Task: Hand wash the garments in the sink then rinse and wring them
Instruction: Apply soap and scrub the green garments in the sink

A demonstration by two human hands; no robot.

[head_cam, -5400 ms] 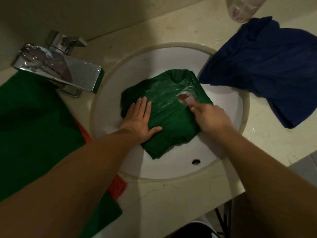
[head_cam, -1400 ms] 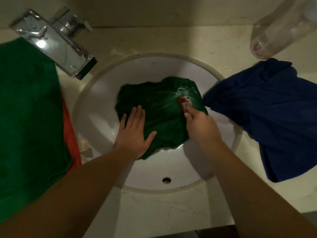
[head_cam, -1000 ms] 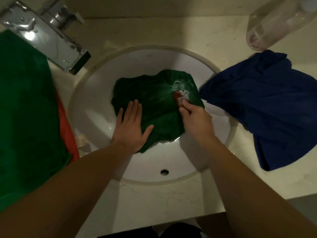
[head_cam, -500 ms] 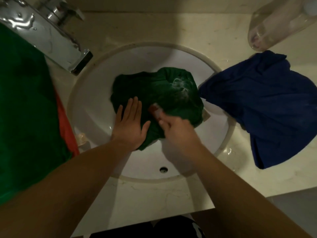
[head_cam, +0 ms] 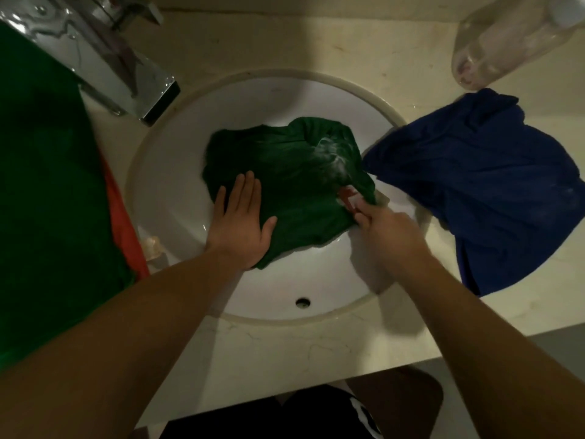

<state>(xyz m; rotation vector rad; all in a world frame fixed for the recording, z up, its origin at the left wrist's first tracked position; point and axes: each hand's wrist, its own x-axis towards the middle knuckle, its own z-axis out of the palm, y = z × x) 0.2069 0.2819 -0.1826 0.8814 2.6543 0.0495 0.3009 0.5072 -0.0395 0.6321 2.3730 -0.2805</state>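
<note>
The green garment [head_cam: 285, 188] is lying in the sink [head_cam: 285, 286]. The left hand [head_cam: 240, 226], fingers straight, is pressing it flat, probably so it is not sliding, while the right hand [head_cam: 386, 231] is pinching a small red object [head_cam: 346, 195] against its right edge, apparently for scrubbing.

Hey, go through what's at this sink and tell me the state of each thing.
Green garment: bunched in the sink, lather near its top right.
Left hand: flat, pressing the garment.
Right hand: pinching a small red item against the garment.
Faucet: no water running.
Blue garment: draped over the sink's right rim.
</note>
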